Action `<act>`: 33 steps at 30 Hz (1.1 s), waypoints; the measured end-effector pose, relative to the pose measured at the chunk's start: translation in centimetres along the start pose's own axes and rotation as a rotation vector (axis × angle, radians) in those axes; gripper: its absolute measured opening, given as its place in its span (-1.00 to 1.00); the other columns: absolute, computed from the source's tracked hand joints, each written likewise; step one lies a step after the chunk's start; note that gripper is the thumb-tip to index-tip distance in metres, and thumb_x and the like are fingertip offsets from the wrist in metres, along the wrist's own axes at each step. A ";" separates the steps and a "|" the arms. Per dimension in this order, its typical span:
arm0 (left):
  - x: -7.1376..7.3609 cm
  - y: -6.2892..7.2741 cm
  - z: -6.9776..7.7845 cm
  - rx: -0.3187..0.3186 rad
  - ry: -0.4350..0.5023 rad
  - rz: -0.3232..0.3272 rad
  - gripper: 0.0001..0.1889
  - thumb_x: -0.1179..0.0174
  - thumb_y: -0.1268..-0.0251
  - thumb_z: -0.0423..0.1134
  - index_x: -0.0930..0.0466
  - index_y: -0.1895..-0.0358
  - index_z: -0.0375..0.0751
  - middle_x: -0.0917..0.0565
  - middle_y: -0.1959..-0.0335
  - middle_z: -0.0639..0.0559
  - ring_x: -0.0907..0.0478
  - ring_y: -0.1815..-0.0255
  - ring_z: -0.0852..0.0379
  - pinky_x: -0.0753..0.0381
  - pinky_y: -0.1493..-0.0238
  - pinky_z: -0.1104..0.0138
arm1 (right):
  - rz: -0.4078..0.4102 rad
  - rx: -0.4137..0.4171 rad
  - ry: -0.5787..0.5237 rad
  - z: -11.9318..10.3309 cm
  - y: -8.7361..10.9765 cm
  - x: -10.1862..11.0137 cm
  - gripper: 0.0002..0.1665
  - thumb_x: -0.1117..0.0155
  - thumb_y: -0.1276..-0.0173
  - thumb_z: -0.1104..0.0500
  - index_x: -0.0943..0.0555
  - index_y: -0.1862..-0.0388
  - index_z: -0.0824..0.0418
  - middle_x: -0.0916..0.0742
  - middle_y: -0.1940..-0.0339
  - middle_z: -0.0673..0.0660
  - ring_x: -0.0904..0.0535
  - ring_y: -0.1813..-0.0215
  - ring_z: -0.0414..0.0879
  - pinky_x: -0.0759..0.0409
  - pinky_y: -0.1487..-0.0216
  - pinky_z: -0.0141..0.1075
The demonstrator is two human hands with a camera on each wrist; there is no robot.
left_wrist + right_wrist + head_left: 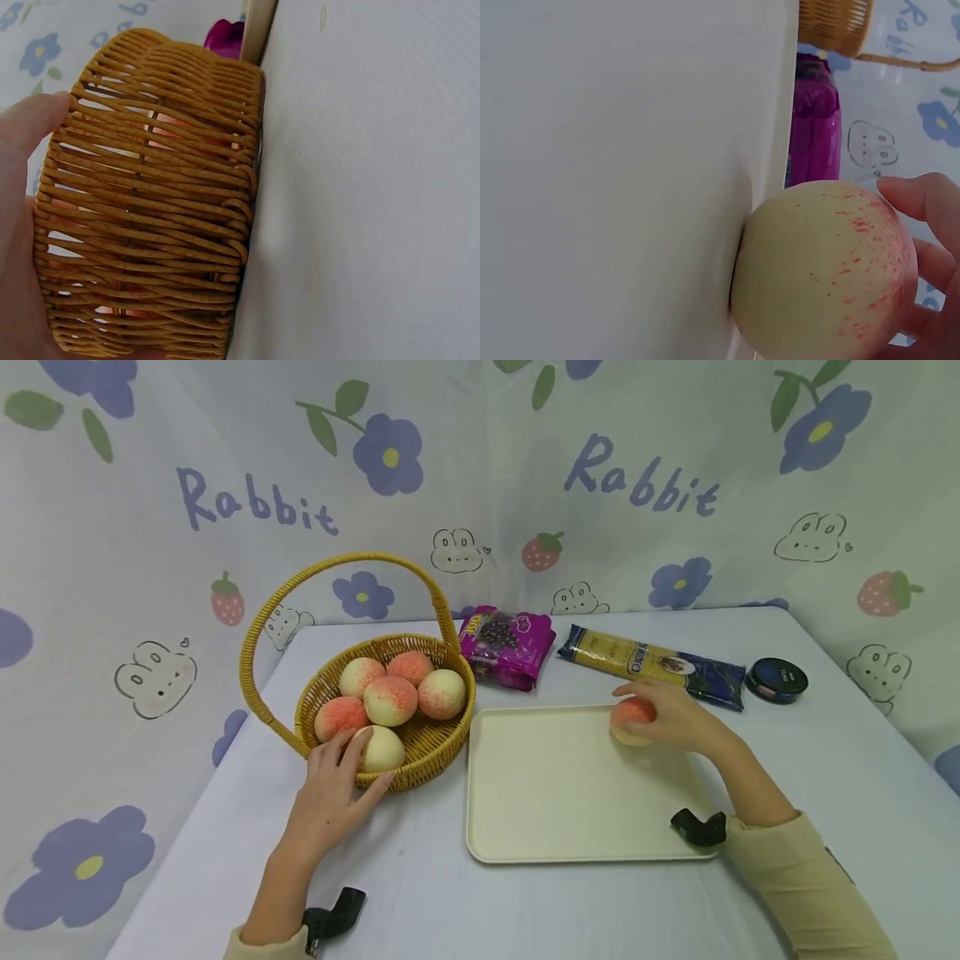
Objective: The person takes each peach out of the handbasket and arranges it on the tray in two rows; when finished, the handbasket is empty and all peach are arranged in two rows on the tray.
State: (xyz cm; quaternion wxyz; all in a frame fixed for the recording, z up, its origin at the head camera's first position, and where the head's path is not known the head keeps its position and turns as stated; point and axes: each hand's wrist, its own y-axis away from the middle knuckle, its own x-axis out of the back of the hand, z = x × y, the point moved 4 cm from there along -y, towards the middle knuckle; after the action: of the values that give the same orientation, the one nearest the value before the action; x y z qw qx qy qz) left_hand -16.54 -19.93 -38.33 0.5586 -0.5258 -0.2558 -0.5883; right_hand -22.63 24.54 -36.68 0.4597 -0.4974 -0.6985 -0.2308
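Observation:
In the head view, a wicker basket [438,760] with a tall handle holds several peaches, pale yellow with red blush. My left hand [330,797] reaches over its front rim. Its loosely bent fingers touch the front peach [384,750], and the thumb lies along the rim. The left wrist view shows the basket's woven side [150,202] and the thumb at its edge; the fingertips are hidden there. My right hand [675,718] holds another peach [632,718] at the far right corner of a cream tray [555,793]. In the right wrist view, that peach [817,270] touches the tray.
Behind the tray lie a purple grape-printed packet [510,647] and a yellow and blue long packet [645,660]. A round dark tin [777,680] stands at the back right. A printed cloth backdrop [487,460] rises behind the white table [420,893].

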 end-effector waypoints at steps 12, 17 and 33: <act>0.2 0.0 0.2 -0.009 0.005 0.008 -0.29 -0.05 -0.23 0.17 -0.15 -0.35 -0.13 -0.20 -0.27 -0.21 -0.08 -0.23 -0.19 -0.38 0.06 -0.12 | -0.040 -0.063 0.009 0.0 0.2 0.1 -0.44 -0.37 -0.13 0.06 -0.50 -0.11 0.20 -0.42 -0.18 0.37 -0.27 -0.21 0.33 -0.29 -0.08 0.24; 0.2 0.1 0.2 -0.004 0.005 0.006 -0.29 -0.05 -0.22 0.17 -0.16 -0.35 -0.13 -0.20 -0.26 -0.20 -0.08 -0.23 -0.19 -0.38 0.06 -0.12 | -0.038 -0.054 0.018 -0.1 0.1 0.0 -0.46 -0.35 -0.14 0.07 -0.51 -0.10 0.21 -0.42 -0.17 0.37 -0.27 -0.21 0.34 -0.30 -0.08 0.24; 0.2 0.0 0.2 -0.002 0.003 0.008 -0.29 -0.05 -0.23 0.16 -0.17 -0.34 -0.17 -0.21 -0.25 -0.24 -0.08 -0.22 -0.21 -0.37 0.04 -0.12 | 0.039 0.058 0.052 -2.6 0.1 0.6 -0.58 -0.29 -0.21 0.13 -0.54 -0.05 0.20 -0.46 -0.17 0.33 -0.32 -0.20 0.27 -0.33 -0.09 0.18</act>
State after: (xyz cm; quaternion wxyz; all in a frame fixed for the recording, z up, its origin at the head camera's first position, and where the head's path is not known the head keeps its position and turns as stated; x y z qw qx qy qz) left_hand -16.39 -19.86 -38.06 0.5606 -0.5266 -0.2525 -0.5871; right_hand -21.53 22.80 -34.91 0.4962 -0.4914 -0.6829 -0.2143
